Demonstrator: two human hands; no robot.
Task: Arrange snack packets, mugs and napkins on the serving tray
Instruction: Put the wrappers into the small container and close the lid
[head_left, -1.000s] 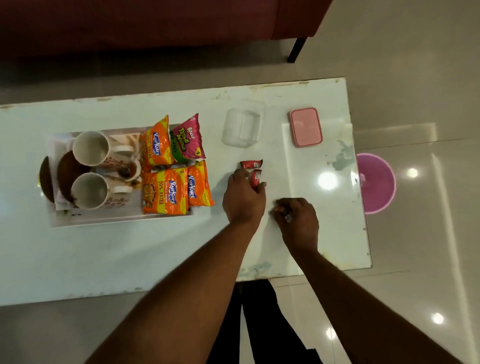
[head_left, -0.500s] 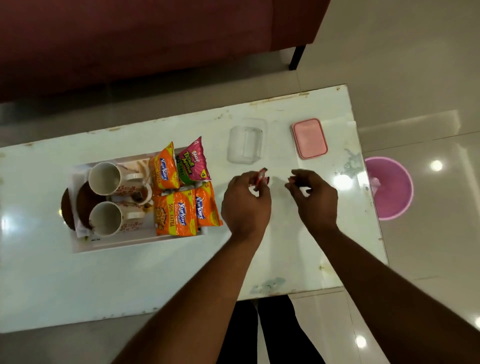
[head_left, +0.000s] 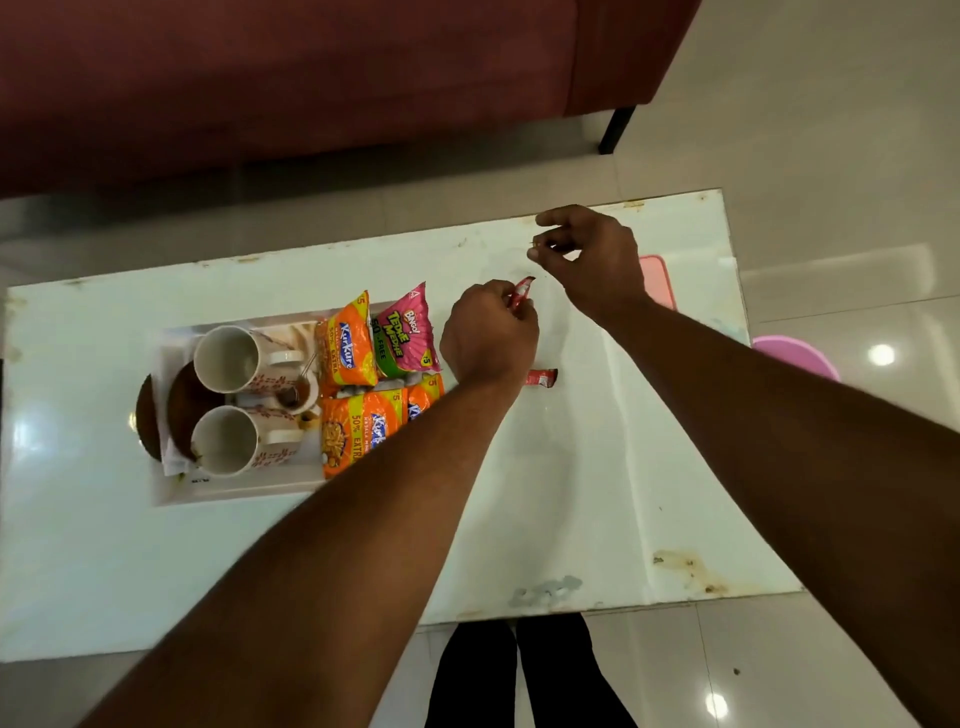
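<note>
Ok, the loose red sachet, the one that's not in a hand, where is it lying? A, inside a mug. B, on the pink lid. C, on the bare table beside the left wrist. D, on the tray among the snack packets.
C: the loose red sachet lies on the white table beside the wrist of the left hand, off the tray and its snack packets; that hand pinches a second red sachet.

The upper orange snack packet (head_left: 347, 345) reads "Kurkure", "50% EXTRA" and "5", the pink snack packet (head_left: 408, 332) reads "BINGO! TEDHE MEDHE", "FREE" and "5", and the lower orange snack packet (head_left: 358, 434) shows "50% EXTRA" and a half-hidden "Kurk".
</note>
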